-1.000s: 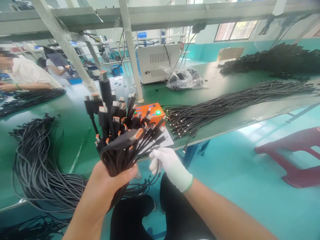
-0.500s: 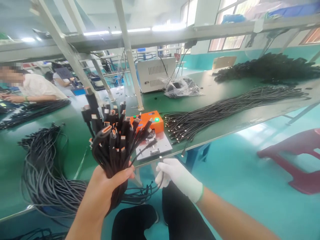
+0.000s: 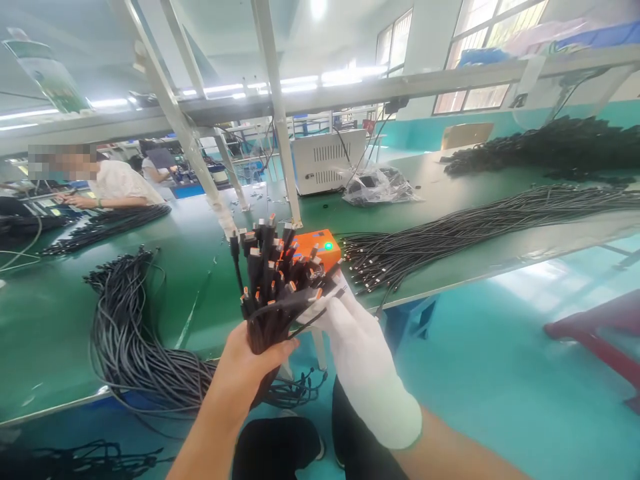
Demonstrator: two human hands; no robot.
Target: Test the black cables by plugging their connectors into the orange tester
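Observation:
My bare left hand (image 3: 257, 363) is wrapped around a thick bundle of black USB cables (image 3: 265, 287). Their plugs point upward in a loose fan, several with orange inside the metal tips. My right hand (image 3: 357, 360), in a white glove, is closed at the bundle's right side, its fingertips by a cable plug (image 3: 341, 292). The fingers partly hide what they grip. Just behind the plugs sits an orange box (image 3: 327, 248) with a lit green light. Its light-coloured base plate is mostly covered by the cables and the glove.
Another cable bundle (image 3: 130, 320) hangs over the green table's (image 3: 200, 267) left front edge. A long row of cables (image 3: 450, 230) lies to the right, with a dark pile (image 3: 550, 147) behind. A metal-cased box (image 3: 330, 160) and shelf posts stand at the back. A person (image 3: 123, 180) sits far left.
My right hand has risen from below the table edge to the plugs beside the orange box. The bundle in my left hand is now closer to the glove. The view has shifted left.

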